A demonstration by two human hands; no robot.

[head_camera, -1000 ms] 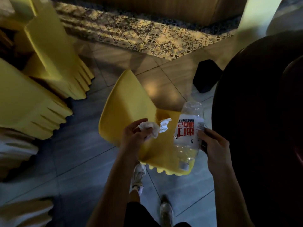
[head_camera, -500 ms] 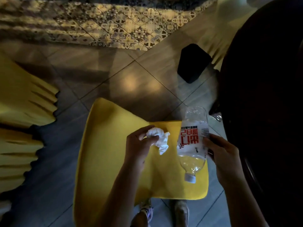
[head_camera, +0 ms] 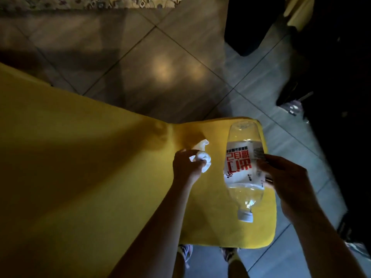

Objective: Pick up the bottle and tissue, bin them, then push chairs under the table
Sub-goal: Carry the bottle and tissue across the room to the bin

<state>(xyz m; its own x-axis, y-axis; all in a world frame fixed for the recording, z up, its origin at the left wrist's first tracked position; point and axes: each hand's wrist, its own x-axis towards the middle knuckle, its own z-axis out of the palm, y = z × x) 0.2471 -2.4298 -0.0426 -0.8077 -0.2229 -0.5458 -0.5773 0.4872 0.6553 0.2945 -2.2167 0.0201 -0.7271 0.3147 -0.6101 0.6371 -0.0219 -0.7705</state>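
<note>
Overhead, the left hand (head_camera: 187, 165) grips a crumpled tissue (head_camera: 202, 158); the right hand (head_camera: 289, 181) grips a clear bottle (head_camera: 244, 169), cap down; both held above a yellow chair (head_camera: 100, 177).

chair (head_camera: 80, 177): cut by left edge | right hand (head_camera: 291, 183) fingers (head_camera: 270, 160) (behind bottle (head_camera: 244, 167)): partly hidden

The only writing I could see was on the white label (head_camera: 239, 164) of the bottle (head_camera: 245, 190), which was cap-down, so it all stood upside down: large red Chinese characters, a row of small dark ones along one edge, and fine grey print partly under the right hand (head_camera: 287, 177). None was sharp enough to read.
</note>
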